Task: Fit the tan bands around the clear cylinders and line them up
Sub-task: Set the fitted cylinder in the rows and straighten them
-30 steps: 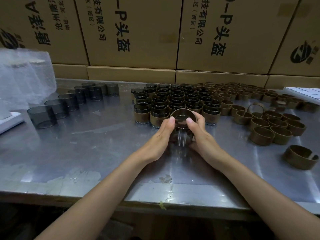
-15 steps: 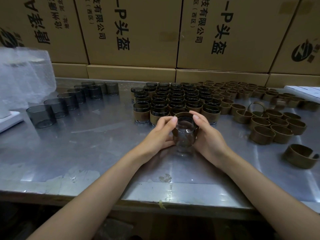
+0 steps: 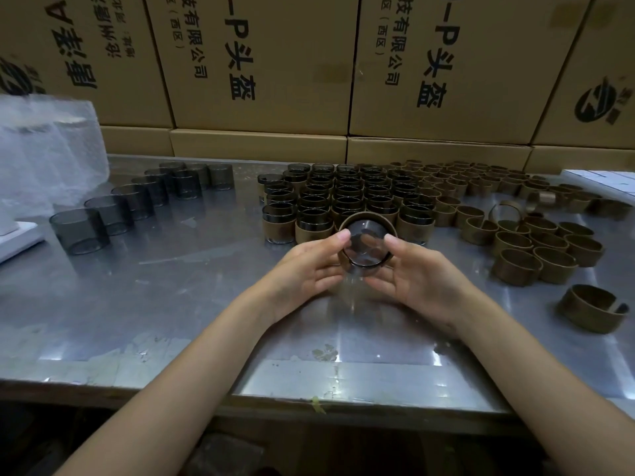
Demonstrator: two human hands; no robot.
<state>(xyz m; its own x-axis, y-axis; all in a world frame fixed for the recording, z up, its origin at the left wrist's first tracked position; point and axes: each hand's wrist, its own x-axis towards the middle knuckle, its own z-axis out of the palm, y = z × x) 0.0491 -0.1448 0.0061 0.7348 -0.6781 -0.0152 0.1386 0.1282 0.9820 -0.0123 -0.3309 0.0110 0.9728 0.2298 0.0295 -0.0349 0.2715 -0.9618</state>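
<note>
Both hands meet over the middle of the steel bench (image 3: 171,304), holding one clear cylinder (image 3: 366,247) tipped so its open mouth faces the camera. A tan band (image 3: 367,216) wraps the far end of that cylinder, its edge showing as an arc from about 9 o'clock over the top to 3 o'clock of the mouth. The left hand (image 3: 302,269) pinches the cylinder's rim at 9 o'clock with thumb and curled fingers; the right hand (image 3: 419,276) does the same at 3 o'clock, fingers cupped beneath. So each grip is closed on the cylinder, which is raised just above the bench surface.

Directly beyond the hands, at 12 o'clock, stands a packed block of banded cylinders (image 3: 347,197), upright and touching one another in rows. From 1 to 3 o'clock lie the loose tan bands (image 3: 536,242), most standing on edge and crowded together; one split band (image 3: 591,312) sits apart at 3 o'clock near the bench's right side. At 10 o'clock a curved line of bare cylinders (image 3: 113,214) runs from the near left toward the back.

A bubble-wrapped bundle (image 3: 48,149) stands at the far left, and a wall of cardboard boxes (image 3: 261,63) with printed characters rises behind the bench.
</note>
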